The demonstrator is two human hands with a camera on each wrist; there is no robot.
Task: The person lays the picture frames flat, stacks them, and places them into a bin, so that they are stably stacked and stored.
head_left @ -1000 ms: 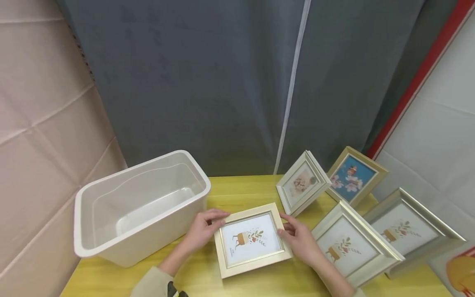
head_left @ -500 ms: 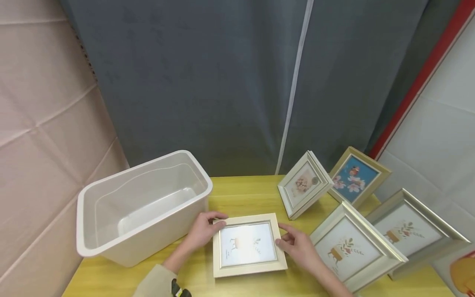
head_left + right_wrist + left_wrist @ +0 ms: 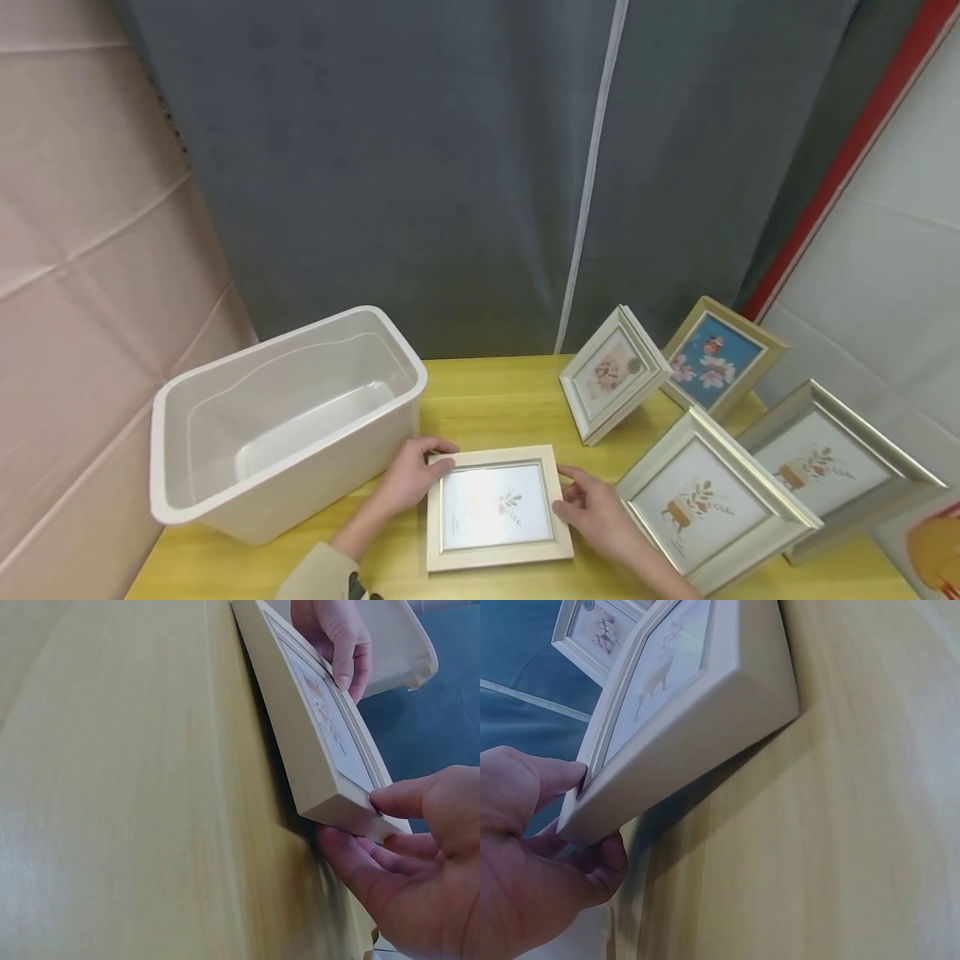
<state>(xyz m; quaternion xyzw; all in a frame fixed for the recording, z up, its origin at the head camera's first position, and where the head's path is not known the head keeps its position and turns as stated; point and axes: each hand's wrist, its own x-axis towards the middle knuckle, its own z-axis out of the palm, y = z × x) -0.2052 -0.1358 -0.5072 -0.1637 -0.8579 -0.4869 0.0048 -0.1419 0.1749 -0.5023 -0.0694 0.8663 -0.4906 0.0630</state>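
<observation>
A cream picture frame (image 3: 498, 560) with a plant drawing behind its glass lies face up between both hands, low over the yellow wooden table. At its upper left corner the left hand (image 3: 411, 477) pinches the edge, thumb on the face and fingers underneath. The right hand (image 3: 596, 515) holds the right side the same way. In the left wrist view, the picture frame (image 3: 667, 742) has its far edge raised off the wood while the near edge sits down on it. From the right wrist, the picture frame's side (image 3: 300, 742) shows a dark shadow beneath.
A pale grey plastic tub (image 3: 288, 450) stands at the left. On the right stand several framed pictures: a white frame (image 3: 615, 375), a gold frame with a blue flower picture (image 3: 720, 358), a cream frame (image 3: 712, 500) and a silver frame (image 3: 832, 475). A dark curtain (image 3: 390, 183) hangs behind.
The picture frame has come down toward the table's front edge and turned straighter to the person, with both hands holding it throughout. Glare now covers part of its glass.
</observation>
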